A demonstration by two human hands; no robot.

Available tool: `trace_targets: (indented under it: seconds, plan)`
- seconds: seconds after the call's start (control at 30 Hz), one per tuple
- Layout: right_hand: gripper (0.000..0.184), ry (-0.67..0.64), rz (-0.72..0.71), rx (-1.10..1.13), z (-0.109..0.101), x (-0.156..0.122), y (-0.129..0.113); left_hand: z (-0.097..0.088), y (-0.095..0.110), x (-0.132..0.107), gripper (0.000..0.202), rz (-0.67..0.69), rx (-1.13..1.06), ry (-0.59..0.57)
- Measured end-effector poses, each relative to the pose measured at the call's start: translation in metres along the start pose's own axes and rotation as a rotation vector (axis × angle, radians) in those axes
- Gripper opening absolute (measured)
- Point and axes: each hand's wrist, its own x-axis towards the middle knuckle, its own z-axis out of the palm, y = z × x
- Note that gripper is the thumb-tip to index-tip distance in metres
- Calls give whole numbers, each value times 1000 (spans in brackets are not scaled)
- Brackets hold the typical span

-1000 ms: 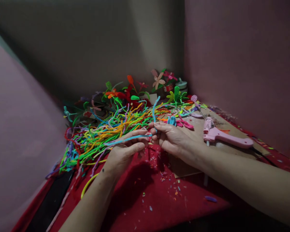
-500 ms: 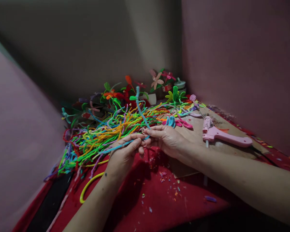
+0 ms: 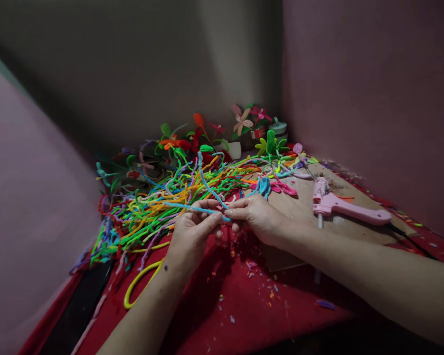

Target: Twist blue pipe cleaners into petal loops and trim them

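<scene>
Both of my hands meet over a red cloth, pinching one light blue pipe cleaner. My left hand is closed on the stretch that runs left towards the pile. My right hand is closed on the bend, and from there the free end rises up and to the left. Just behind my hands lies a big heap of pipe cleaners in green, yellow, orange, blue and purple.
A pink glue gun lies on a cardboard sheet to the right, its cord trailing right. Finished pipe-cleaner flowers stand at the back by the walls. A yellow loop and small scraps lie on the cloth.
The free end of the blue pipe cleaner swung from upright to leaning left. My hands shifted a little towards each other and kept their pinch.
</scene>
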Motion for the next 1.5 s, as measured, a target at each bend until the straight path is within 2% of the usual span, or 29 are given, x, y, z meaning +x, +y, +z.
trace_targets:
  seconds: [0.03, 0.13, 0.2, 0.33, 0.47, 0.5, 0.6, 0.73, 0.83, 0.97, 1.07, 1.2, 1.37, 1.5]
  plan:
    - [3, 12, -5, 20, 0, 0, -1, -1, 0, 0, 23, 0, 8, -23]
    - [17, 76, -53, 111, 1, 0, -3, -1, -1, -1, 29, 15, 18, -48]
    - [19, 78, -69, 178, 0, 0, -3, 0, -1, -1, 32, 26, 10, -45]
    - [1, -73, -31, 286, 0, 0, -3, 3, -1, 0, 31, -22, -44, -61]
    - [19, -136, -24, 374, 3, -1, -4, 3, -1, 2, 25, -6, -149, 9]
    - [21, -133, -35, 371, 3, -2, -4, 3, -1, 3, 22, 22, -155, 42]
    - [12, -131, -93, 287, 5, -3, -2, 2, -3, 3, 15, 96, -94, 117]
    - [25, -88, -119, 172, 6, -4, 2, 1, -2, 0, 16, 107, 7, 111]
    - [26, -50, -93, 129, 5, -5, 2, 0, 1, 0, 14, 80, 130, 83]
    - [28, -76, -38, 131, 3, -4, 0, -1, 4, -1, 18, 49, 222, 72]
    - [30, -122, 24, 168, 2, -3, 0, -1, 4, -3, 21, 38, 161, 73]
    - [25, -266, 127, 228, 1, -5, -2, 1, 2, -5, 19, -30, 43, 64]
    - [23, -317, 188, 320, 1, -8, -6, 2, 4, -7, 14, 47, 139, 150]
    - [16, -322, 232, 361, 0, -9, -5, 7, 10, -9, 13, 99, 265, 161]
